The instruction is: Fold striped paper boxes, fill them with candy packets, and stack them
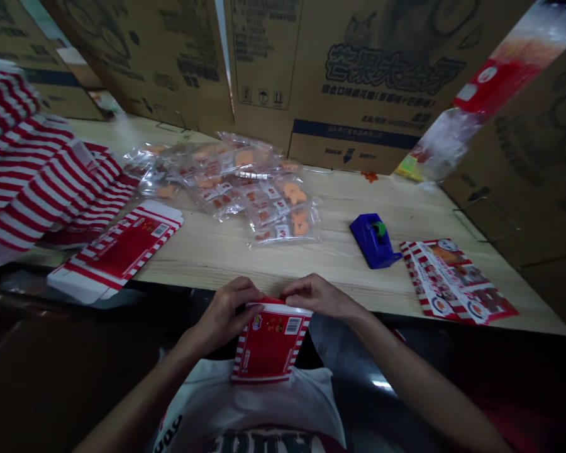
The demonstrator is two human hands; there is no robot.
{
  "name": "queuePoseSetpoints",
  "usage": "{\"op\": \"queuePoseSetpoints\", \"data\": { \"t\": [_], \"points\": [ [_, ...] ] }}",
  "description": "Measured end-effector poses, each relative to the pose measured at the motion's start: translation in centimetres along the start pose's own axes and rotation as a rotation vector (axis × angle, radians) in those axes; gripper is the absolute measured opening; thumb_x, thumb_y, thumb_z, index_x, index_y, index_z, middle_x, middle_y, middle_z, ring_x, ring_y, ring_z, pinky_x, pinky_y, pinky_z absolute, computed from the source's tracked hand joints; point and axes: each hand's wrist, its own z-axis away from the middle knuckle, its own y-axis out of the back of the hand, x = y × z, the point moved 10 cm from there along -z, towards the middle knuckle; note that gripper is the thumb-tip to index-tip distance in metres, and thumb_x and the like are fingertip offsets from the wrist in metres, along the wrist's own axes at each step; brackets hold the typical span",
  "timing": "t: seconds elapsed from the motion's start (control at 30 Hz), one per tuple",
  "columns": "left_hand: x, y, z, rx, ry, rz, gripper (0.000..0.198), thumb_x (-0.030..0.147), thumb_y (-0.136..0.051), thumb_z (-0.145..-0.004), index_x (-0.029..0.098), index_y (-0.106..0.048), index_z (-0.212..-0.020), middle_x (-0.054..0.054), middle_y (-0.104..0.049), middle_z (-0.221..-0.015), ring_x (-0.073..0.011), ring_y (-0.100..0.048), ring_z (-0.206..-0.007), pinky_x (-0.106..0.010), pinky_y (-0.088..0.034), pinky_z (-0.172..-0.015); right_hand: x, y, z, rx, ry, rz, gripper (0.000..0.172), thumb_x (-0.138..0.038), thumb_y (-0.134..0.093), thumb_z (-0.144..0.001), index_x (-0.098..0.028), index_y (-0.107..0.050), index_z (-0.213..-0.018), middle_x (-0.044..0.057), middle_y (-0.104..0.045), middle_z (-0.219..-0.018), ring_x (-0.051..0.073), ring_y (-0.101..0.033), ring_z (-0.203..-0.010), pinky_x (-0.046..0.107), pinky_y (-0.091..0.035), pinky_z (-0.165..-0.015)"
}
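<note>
My left hand (227,314) and my right hand (318,297) both grip the top edge of a red-and-white striped paperboard carton (270,343), held upright just beyond the table's front edge, above my lap. Its barcode panel faces me, and my fingers hide part of its top flap. Beyond my hands, a flat striped carton blank (116,248) lies at the table's front left. Clear sachets of orange pieces (236,182) form a loose heap at the table's middle. No other object touches either hand.
A pile of striped cartons (38,163) rises at the left of the light wooden table (207,251). A blue tape dispenser (373,240) and printed striped sheets (455,283) lie to the right. Large cardboard boxes (349,75) wall the far side.
</note>
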Motion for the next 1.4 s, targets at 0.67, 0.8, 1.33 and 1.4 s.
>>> {"op": "queuePoseSetpoints", "data": {
  "t": [0.67, 0.8, 1.33, 1.4],
  "points": [
    [-1.7, -0.4, 0.7, 0.037, 0.289, 0.226, 0.01, 0.023, -0.063, -0.083, 0.016, -0.07, -0.083, -0.003, -0.069, -0.077, -0.0148, -0.063, -0.072, -0.028, -0.047, -0.067, 2.3, -1.5, 0.2, 0.063, -0.239, -0.307, 0.037, -0.032, -0.087, -0.053, -0.013, -0.073, -0.083, 0.003, -0.071, -0.075, 0.014, -0.061, -0.065, 0.026, -0.046, -0.061],
    [-2.4, -0.7, 0.8, 0.042, 0.325, 0.25, 0.013, 0.023, -0.063, -0.081, 0.017, -0.071, -0.088, -0.004, -0.069, -0.079, -0.0154, -0.063, -0.073, -0.028, -0.048, -0.067, 2.0, -1.8, -0.1, 0.046, -0.214, -0.272, 0.036, -0.036, -0.085, -0.057, -0.013, -0.073, -0.081, 0.003, -0.07, -0.071, 0.012, -0.059, -0.058, 0.024, -0.044, -0.056],
    [-2.2, 1.2, 0.5, 0.013, 0.15, 0.136, 0.019, 0.025, -0.057, -0.09, 0.017, -0.072, -0.095, -0.006, -0.07, -0.086, -0.0152, -0.065, -0.079, -0.027, -0.05, -0.071, -2.2, 2.3, 2.8, 0.334, 0.253, 0.206, 0.02, -0.038, -0.069, -0.083, -0.019, -0.074, -0.087, 0.006, -0.071, -0.083, 0.018, -0.066, -0.077, 0.029, -0.051, -0.069],
    [-2.2, 1.3, 0.2, -0.022, 0.163, 0.078, 0.018, 0.025, -0.057, -0.09, 0.017, -0.073, -0.092, -0.006, -0.072, -0.083, -0.015, -0.066, -0.075, -0.026, -0.049, -0.069, -1.9, 2.6, 2.8, 0.374, 0.219, 0.225, 0.021, -0.039, -0.068, -0.084, -0.019, -0.074, -0.084, 0.005, -0.072, -0.077, 0.018, -0.065, -0.069, 0.027, -0.05, -0.062]
  ]
}}
